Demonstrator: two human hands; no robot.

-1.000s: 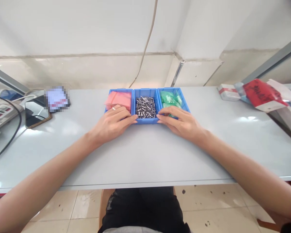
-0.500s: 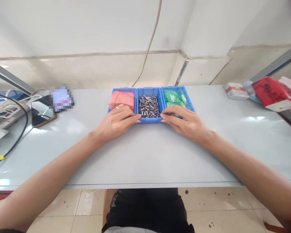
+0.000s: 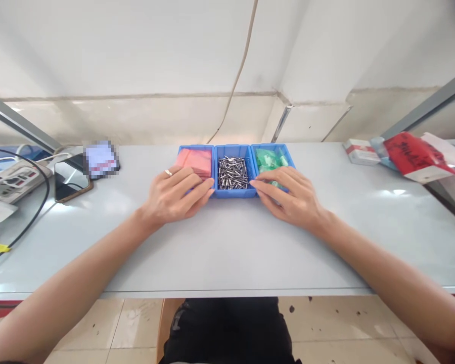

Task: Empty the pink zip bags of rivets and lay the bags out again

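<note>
Three blue bins stand side by side on the grey table. Pink packets (image 3: 195, 160) fill the left bin, many small metal pins (image 3: 233, 173) lie in the middle bin (image 3: 233, 194), and green packets (image 3: 267, 157) are in the right one. My left hand (image 3: 180, 194) rests at the front of the left bin, its fingers bent over the bin's front edge. Over the front of the right bin lies my right hand (image 3: 290, 194), fingertips at the corner where it meets the middle bin. Both hands seem to touch the bin edges; their undersides are hidden.
On the left of the table (image 3: 227, 253) are a power strip (image 3: 17, 179), black cable, a phone (image 3: 71, 181) and a blurred device (image 3: 101, 159). A small white-and-red box (image 3: 361, 151) and a red package (image 3: 417, 154) lie at the right.
The view has shifted slightly. My left hand has moved a little left, away from the middle bin's corner. My right hand stays at the right bin with its fingers slightly shifted.
</note>
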